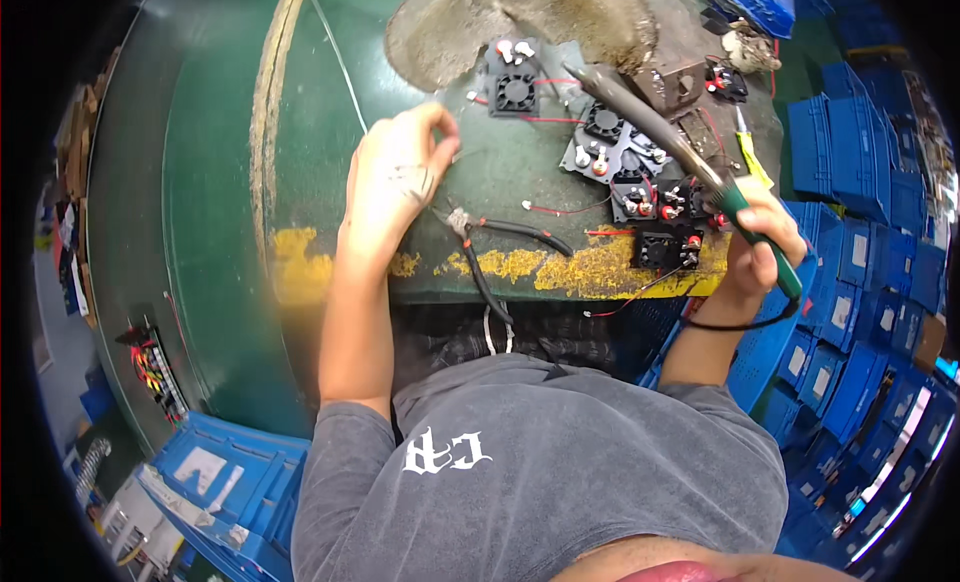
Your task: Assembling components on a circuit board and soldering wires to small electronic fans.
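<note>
My right hand (765, 237) is wrapped round the green handle of a soldering iron (650, 122), whose long metal barrel slants up and left over the bench. Its tip hangs near a small black fan on a plate (515, 94); whether they touch I cannot tell. My left hand (392, 177) is closed in a pinch left of that fan. A thin silvery strand of solder wire (340, 62) runs down to this hand, and a faint end shows by the thumb. Pliers (460, 222) with black handles lie spread beside my left wrist.
Several fan assemblies (605, 122) with red wires crowd the right of the green bench (215, 182). Behind them sits a large dirty metal pan (420, 42). A yellow tool (750, 157) lies farther right. Blue bins (840, 142) are stacked at the right, and a blue crate (230, 462) stands lower left.
</note>
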The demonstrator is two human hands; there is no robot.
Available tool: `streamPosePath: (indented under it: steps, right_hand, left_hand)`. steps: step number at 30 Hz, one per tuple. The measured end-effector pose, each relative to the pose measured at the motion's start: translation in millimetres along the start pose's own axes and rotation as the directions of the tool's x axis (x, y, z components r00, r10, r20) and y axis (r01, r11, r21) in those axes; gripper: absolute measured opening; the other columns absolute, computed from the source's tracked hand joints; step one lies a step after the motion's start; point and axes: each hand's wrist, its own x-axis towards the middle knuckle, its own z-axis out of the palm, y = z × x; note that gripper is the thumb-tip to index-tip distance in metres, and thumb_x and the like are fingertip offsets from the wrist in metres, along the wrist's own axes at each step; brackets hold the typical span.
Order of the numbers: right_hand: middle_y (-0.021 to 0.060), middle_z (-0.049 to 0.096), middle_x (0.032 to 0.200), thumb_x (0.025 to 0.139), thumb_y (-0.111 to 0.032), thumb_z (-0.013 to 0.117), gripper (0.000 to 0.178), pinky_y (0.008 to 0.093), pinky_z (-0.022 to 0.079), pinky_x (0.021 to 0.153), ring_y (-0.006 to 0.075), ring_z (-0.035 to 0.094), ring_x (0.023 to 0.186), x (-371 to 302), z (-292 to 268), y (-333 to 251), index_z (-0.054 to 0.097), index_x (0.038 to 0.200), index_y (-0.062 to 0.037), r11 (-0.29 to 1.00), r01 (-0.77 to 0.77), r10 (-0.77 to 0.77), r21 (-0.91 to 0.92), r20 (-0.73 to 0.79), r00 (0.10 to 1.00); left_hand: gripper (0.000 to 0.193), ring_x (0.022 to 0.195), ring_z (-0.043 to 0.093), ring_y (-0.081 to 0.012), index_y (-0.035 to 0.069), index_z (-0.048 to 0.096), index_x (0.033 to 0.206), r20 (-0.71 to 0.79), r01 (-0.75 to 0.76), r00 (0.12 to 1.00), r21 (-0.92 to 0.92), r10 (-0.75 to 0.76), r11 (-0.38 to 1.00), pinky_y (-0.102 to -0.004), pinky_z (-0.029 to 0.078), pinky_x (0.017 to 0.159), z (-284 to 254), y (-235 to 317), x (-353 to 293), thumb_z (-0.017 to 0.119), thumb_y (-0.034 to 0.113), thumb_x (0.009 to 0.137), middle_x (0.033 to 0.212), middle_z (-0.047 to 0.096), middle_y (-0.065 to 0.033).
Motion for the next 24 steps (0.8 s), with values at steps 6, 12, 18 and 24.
streamPosePath:
  steps: [6, 12, 18, 24]
  right_hand:
    - [0.0316, 0.069, 0.117, 0.096, -0.032, 0.055, 0.046, 0.0441, 0.059, 0.084, 0.0382, 0.073, 0.092, -75.2, -43.3, -23.1, 0.065, 0.119, 0.0056, 0.97, -0.201, 0.242, 0.138, -0.461, 0.854]
    - [0.0275, 0.073, 0.105, 0.094, -0.027, 0.053, 0.046, 0.0323, 0.053, 0.074, 0.0302, 0.074, 0.085, -70.3, -42.3, -10.2, 0.065, 0.121, 0.0089, 0.893, -0.408, 0.442, 0.19, -0.534, 0.721]
    - [0.0258, 0.074, 0.103, 0.095, -0.025, 0.052, 0.045, 0.0301, 0.052, 0.072, 0.0263, 0.074, 0.086, -54.6, -48.9, 2.5, 0.066, 0.12, 0.0092, 0.863, -0.485, 0.486, 0.141, -0.492, 0.722]
    - [0.0218, 0.074, 0.102, 0.093, -0.022, 0.054, 0.041, 0.0336, 0.058, 0.082, 0.0252, 0.074, 0.091, -18.9, -45.0, 0.8, 0.068, 0.115, 0.0106, 0.858, -0.511, 0.489, 0.05, -0.383, 0.784]
  left_hand:
    - [0.021, 0.078, 0.069, -0.0329, 0.007, 0.066, 0.093, 0.153, -0.032, 0.988, 0.014, 0.03, 0.999, -0.0421, 0.052, 0.071, -4.8, 6.8, 13.1, 0.078, 0.02, 0.082, 0.08, 0.07, -0.0126]
    - [0.022, 0.078, 0.066, -0.0317, 0.007, 0.066, 0.094, 0.075, -0.12, 0.99, -0.041, 0.123, 0.992, -0.0402, 0.052, 0.072, 0.9, -0.8, 24.3, 0.08, 0.012, 0.079, 0.084, 0.067, -0.0131]
    - [0.037, 0.07, 0.064, -0.029, 0.007, 0.069, 0.114, -0.034, -0.17, 0.985, -0.072, 0.168, 0.983, -0.0387, 0.051, 0.069, 18.6, 12.3, 23.1, 0.082, 0.015, 0.08, 0.075, 0.064, -0.0105]
    - [0.051, 0.061, 0.064, -0.0272, 0.003, 0.069, 0.119, -0.073, -0.034, 0.997, 0.001, 0.034, 0.999, -0.0383, 0.052, 0.063, 27.0, 12.1, 29.6, 0.087, 0.029, 0.079, 0.067, 0.065, -0.0114]
